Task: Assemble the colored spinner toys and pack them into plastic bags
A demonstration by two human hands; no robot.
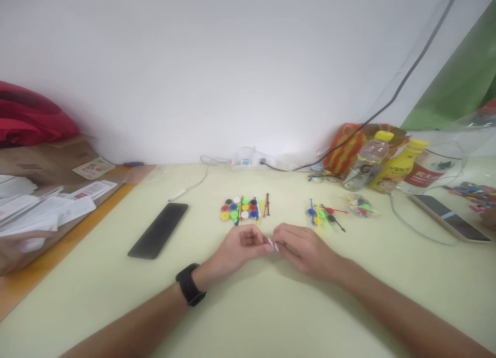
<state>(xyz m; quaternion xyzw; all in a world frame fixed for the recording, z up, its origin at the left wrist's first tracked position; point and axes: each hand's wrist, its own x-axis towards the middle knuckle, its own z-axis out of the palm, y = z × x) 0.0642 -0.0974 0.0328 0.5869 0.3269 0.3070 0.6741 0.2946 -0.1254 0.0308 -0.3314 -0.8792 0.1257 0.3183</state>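
Observation:
My left hand (241, 248), with a black watch on its wrist, is closed in a pinch at the middle of the table. My right hand (306, 248) meets it fingertip to fingertip, also pinching. Between them shows a small white piece (274, 244), mostly covered by the fingers, so its full shape is hidden. Just beyond my left hand lie round discs (245, 207) in several colours and thin coloured arrows (267, 205). Past my right hand are coloured arrow spinners (318, 213), each with a round hub.
A black phone (158, 231) lies left, another phone (451, 218) right. A clear bag of parts (360, 206), glasses (324, 177) and bottles (395, 167) stand or lie at the back right. At far left, another person's hand (17, 249) is beside white papers (46, 208).

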